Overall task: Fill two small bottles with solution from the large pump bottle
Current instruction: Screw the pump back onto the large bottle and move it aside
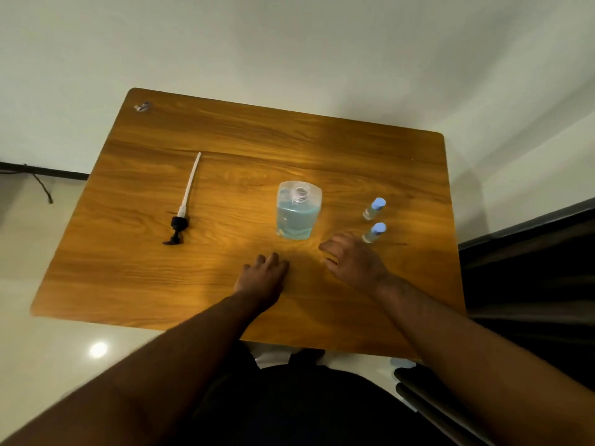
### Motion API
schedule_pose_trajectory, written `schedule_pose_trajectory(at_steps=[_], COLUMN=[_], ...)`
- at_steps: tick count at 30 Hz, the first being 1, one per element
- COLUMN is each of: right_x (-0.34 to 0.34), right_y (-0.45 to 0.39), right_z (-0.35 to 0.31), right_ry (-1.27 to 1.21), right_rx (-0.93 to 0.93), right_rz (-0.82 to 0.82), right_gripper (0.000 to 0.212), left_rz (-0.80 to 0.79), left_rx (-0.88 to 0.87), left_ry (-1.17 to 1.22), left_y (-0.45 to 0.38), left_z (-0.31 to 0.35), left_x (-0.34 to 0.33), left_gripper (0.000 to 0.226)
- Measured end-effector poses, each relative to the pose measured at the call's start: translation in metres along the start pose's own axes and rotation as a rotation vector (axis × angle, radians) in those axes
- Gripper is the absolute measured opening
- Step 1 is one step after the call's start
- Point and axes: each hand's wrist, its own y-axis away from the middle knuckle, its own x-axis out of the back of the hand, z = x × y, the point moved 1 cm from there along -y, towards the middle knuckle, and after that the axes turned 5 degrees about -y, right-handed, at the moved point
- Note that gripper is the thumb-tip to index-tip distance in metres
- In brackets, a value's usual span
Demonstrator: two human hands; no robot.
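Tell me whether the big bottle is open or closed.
Open. The large bottle stands upright with its bare threaded neck showing, and the pump head lies flat on the table, off to the bottle's left.

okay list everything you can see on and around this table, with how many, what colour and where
table: one, brown wood grain, fills the middle of the view
large bottle: one, clear with blue liquid, neck open, upright at table centre
pump head with tube: one, black head and white tube, lying flat on the table's left side
small bottles: two, clear with blue caps on, upright to the right of the large bottle, one nearer the person
small object: one, pale, far left corner, too blurred to identify
left hand: one, empty, resting on the table before the large bottle
right hand: one, empty, fingers spread, beside the nearer small bottle
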Motion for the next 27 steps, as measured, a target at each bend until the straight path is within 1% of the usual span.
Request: schedule_pose_trajectory(at_steps=[2, 5, 9, 12, 15, 17, 18, 20, 22, 24, 27], right_x=[-0.019, -0.045, -0.068, -0.075, -0.081, -0.086, -0.090, -0.097, -0.103, -0.103, -0.085], right_y=[-0.017, -0.051, -0.109, -0.155, -0.194, -0.214, -0.223, -0.236, -0.243, -0.246, -0.253], right_z=[-0.022, -0.062, -0.117, -0.150, -0.178, -0.192, -0.197, -0.203, -0.203, -0.204, -0.202], right_ry=[0.012, 0.039, 0.017, 0.072, 0.168, 0.259, 0.304, 0.370, 0.412, 0.464, 0.530], right_rx=[0.027, 0.100, 0.165, 0.224, 0.244, 0.227, 0.216, 0.222, 0.262, 0.331, 0.391], right_rz=[-0.094, -0.209, -0.249, -0.259, -0.243, -0.302, -0.354, -0.466, -0.539, -0.545, -0.484], right_gripper=[0.030, 0.032, 0.030, 0.030, 0.046, 0.056, 0.058, 0.054, 0.041, 0.031, 0.024], left_rz=[0.000, -0.008, -0.030, -0.038, -0.021, -0.010, -0.004, 0.006, 0.021, 0.036, 0.040], left_rx=[0.033, 0.130, 0.241, 0.281, 0.303, 0.320, 0.332, 0.356, 0.372, 0.389, 0.396], left_ry=[0.019, 0.052, 0.097, 0.106, 0.128, 0.138, 0.141, 0.149, 0.171, 0.212, 0.282], left_y=[0.009, 0.026, 0.052, 0.068, 0.079, 0.081, 0.082, 0.082, 0.079, 0.073, 0.057], left_z=[-0.022, -0.064, -0.132, -0.177, -0.213, -0.232, -0.241, -0.256, -0.266, -0.272, -0.275], left_x=[0.001, 0.000, -0.004, -0.005, -0.005, -0.005, -0.005, -0.004, -0.003, 0.000, 0.013], left_gripper=[0.046, 0.047, 0.051, 0.053, 0.058, 0.061, 0.062, 0.064, 0.064, 0.061, 0.059])
